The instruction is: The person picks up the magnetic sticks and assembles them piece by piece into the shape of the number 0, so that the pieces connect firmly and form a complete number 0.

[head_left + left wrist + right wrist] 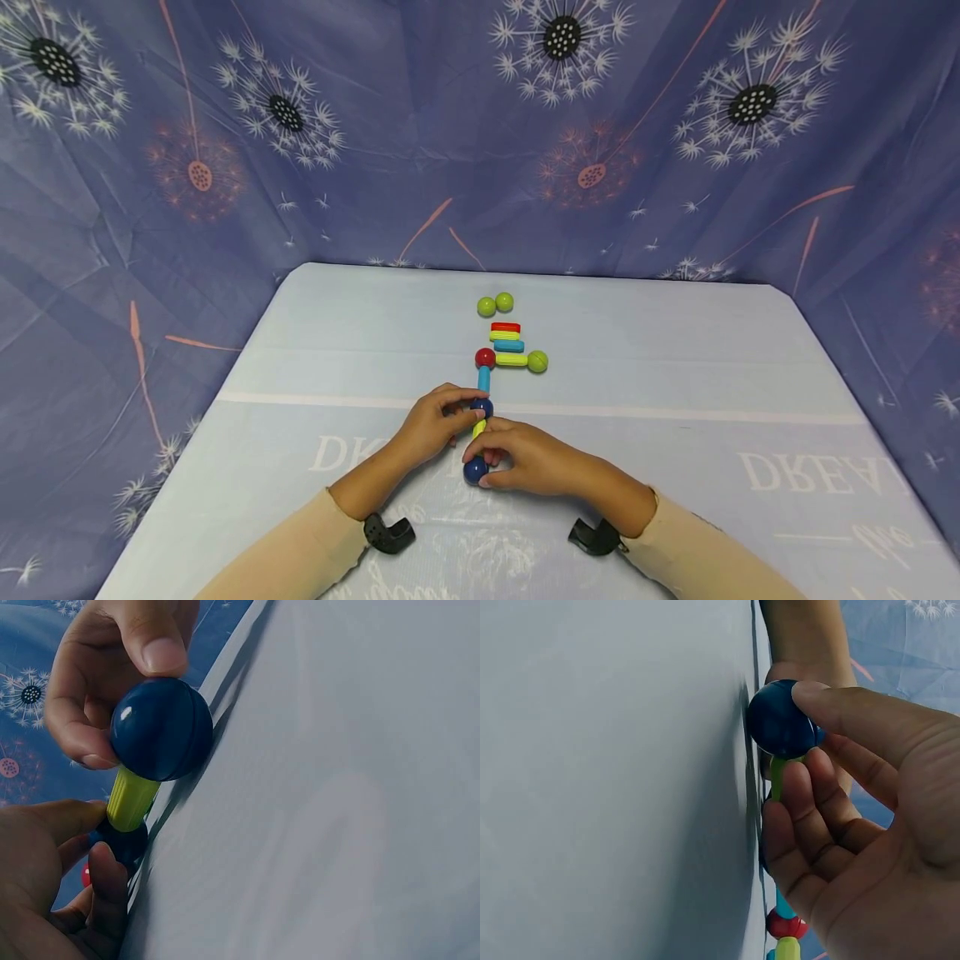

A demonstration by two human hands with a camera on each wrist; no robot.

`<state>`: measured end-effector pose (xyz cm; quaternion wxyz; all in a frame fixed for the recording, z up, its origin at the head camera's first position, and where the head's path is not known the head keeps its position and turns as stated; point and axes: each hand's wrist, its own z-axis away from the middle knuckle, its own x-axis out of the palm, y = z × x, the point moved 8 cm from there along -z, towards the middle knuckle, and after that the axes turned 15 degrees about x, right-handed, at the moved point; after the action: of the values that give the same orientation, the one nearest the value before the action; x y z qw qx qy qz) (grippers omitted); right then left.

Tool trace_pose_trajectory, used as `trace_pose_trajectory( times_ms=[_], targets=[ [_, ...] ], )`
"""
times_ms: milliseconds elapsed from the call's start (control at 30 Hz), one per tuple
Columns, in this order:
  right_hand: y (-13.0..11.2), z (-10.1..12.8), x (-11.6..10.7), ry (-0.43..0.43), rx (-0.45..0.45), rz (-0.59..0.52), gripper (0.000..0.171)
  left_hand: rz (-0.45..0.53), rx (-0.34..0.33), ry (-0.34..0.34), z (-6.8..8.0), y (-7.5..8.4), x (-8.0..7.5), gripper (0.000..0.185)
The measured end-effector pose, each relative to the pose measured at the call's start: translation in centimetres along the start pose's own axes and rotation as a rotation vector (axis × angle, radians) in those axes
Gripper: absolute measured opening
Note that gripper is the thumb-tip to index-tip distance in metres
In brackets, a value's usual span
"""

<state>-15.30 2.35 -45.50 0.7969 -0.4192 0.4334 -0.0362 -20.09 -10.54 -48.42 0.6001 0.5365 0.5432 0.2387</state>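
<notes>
Fingertips of the right hand (528, 462) pinching the near dark-blue ball (476, 471), thumb on one side, curled fingers on the other. Just beyond that grip, a short yellow-green rod (478, 428), joined end-on to the ball. Farther up, a second dark-blue ball (482, 407), pinched by the left hand (433, 425) at the rod's other end. Both grips clamped, wrists low over the pale-blue table cloth (675, 367).

Only from the head view: whole chain laid out away from the grips — turquoise rod (483, 379), red ball (485, 358), then a yellow rod (512, 360) branching sideways to a green ball (537, 361). Beyond that, a small stack of red, yellow and blue rods (507, 335), and two loose green balls (495, 304) farthest out, touching each other.

Left wrist view closer in: near ball (161, 729) glossy, smooth, hard plastic, bright highlight on top, thumb pad pressed on its crown; rod (131, 798) cylindrical, matte by comparison; far ball (124, 841) half hidden by the left hand (52, 885).

Right wrist view from the opposite side: ball (781, 720) resting on the cloth, right hand (862, 832) filling the frame, rod (778, 776) a thin green sliver between fingers, red ball (786, 925) peeking at the bottom edge. Cloth smooth, faintly creased.
</notes>
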Motion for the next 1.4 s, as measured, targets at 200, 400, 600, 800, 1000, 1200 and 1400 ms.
trace_pose_trajectory(
  times_ms=[200, 400, 600, 800, 1000, 1200, 1400],
  targets=[
    [0.2, -0.1, 0.0, -0.02, -0.002, -0.026, 0.029, -0.003, 0.005, -0.003, 0.0, 0.1, 0.0, 0.029],
    [0.2, -0.1, 0.0, -0.036, -0.001, -0.043, 0.03, 0.008, 0.002, 0.0, 0.1, 0.1, -0.1, 0.03],
    [0.2, -0.1, -0.2, -0.02, -0.024, -0.045, 0.03, 0.025, 0.004, 0.002, 0.1, 0.1, -0.1, 0.03],
    [0.4, -0.1, -0.9, 0.03, -0.055, -0.097, 0.032, 0.013, 0.005, -0.002, 0.1, 0.2, -0.1, 0.03],
    [0.5, -0.1, -2.2, 0.091, -0.039, -0.183, 0.035, -0.01, 0.014, -0.009, 0.1, 0.3, -0.1, 0.029],
    [0.6, 0.2, -3.8, 0.156, -0.054, -0.225, 0.034, 0.002, 0.006, -0.007, 0.1, 0.3, 0.0, 0.029],
    [1.1, 0.5, -5.7, 0.24, -0.006, -0.228, 0.034, 0.015, -0.01, 0.004, 0.1, 0.0, 0.1, 0.029]
  ],
)
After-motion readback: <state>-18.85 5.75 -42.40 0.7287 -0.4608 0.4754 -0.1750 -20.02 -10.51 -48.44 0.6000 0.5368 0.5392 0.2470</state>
